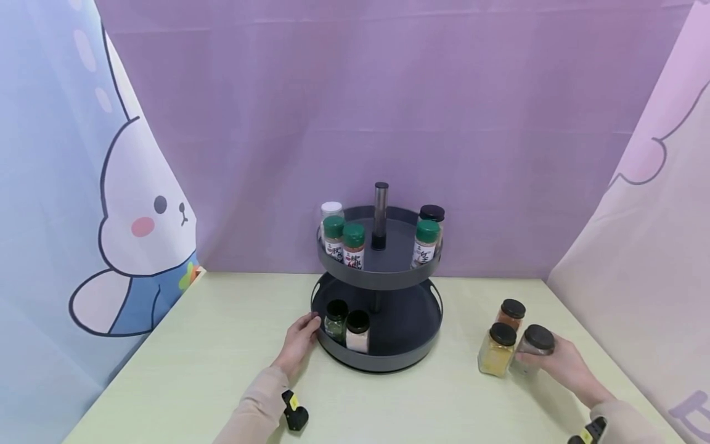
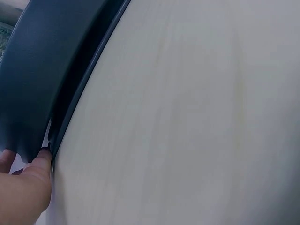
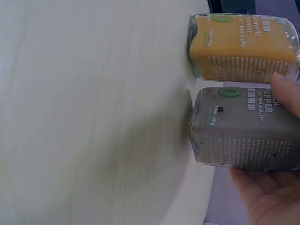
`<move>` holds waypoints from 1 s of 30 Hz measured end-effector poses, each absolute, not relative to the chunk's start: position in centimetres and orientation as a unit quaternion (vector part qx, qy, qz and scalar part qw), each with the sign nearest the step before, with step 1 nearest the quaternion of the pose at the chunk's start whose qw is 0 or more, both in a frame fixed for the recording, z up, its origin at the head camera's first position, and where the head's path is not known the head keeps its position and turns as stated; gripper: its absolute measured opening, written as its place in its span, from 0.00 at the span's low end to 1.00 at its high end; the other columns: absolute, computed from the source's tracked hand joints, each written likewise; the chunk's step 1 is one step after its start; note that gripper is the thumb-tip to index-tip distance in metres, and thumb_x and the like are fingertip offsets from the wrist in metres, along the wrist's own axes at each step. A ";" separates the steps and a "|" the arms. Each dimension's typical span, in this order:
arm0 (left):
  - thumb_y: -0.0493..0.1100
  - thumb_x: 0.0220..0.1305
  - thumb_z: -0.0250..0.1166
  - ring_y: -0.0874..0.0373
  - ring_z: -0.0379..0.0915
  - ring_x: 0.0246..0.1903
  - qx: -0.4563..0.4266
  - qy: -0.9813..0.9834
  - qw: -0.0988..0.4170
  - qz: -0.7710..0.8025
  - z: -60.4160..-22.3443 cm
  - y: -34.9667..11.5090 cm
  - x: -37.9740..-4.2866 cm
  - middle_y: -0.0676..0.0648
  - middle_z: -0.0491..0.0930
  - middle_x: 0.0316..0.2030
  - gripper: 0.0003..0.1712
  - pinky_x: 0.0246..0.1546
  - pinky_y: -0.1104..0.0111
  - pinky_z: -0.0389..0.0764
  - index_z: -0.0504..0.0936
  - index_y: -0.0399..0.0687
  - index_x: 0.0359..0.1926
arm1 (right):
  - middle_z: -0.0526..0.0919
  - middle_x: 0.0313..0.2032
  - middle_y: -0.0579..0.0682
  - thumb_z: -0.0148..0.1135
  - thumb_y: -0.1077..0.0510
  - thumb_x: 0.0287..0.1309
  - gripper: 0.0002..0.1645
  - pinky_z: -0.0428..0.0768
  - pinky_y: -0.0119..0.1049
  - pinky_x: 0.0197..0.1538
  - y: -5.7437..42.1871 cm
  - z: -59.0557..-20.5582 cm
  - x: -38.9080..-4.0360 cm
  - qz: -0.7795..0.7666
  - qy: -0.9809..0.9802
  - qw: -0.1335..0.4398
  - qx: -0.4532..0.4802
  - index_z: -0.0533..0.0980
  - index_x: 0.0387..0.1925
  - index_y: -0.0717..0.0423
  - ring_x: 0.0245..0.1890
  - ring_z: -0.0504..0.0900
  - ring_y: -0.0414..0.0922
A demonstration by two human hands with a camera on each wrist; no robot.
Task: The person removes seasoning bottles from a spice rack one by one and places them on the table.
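A dark grey two-tier spice turntable (image 1: 407,320) stands mid-table. At its left side my left hand (image 1: 296,346) holds the lower tray's wall, thumb outside at the base of the wall in the left wrist view. My right hand (image 1: 568,367) grips a square glass jar of grey pepper powder (image 3: 239,129) with a black lid, thumb on one side and fingers on the other. Right beside it is a jar of yellow turmeric powder (image 1: 495,353). Just behind these is a black-lidded jar of reddish-brown spice (image 1: 511,314).
On the lower tray, front left, sit a jar of green herbs (image 1: 335,324) and a jar of pale contents (image 1: 357,336). The upper tray (image 1: 383,282) carries several bottles with green, white and black lids around a central post (image 1: 380,213). Printed curtains enclose the table's back and sides.
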State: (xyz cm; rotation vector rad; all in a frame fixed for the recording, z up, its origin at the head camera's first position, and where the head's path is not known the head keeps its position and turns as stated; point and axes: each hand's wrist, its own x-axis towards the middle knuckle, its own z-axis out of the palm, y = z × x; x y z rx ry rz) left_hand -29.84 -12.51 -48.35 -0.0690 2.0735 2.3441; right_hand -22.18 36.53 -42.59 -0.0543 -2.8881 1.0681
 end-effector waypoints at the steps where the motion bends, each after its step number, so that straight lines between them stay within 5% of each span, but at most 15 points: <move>1: 0.40 0.69 0.50 0.40 0.53 0.64 -0.022 0.661 0.005 0.750 -48.4 -12.5 -29.9 0.28 0.55 0.65 0.29 0.66 0.50 0.58 0.57 0.27 0.65 | 0.76 0.45 0.77 0.68 0.46 0.47 0.44 0.78 0.59 0.42 36.5 -42.7 -22.2 0.348 -0.937 0.029 -0.017 0.65 0.52 0.78 0.44 0.75 0.65; 30: 0.39 0.69 0.50 0.39 0.51 0.64 -0.017 0.650 0.006 0.760 -48.5 -12.4 -29.9 0.27 0.54 0.65 0.29 0.67 0.51 0.56 0.55 0.25 0.64 | 0.64 0.55 0.82 0.62 0.44 0.54 0.50 0.73 0.67 0.48 37.1 -43.5 -22.2 0.367 -0.930 -0.009 -0.011 0.53 0.60 0.80 0.53 0.65 0.73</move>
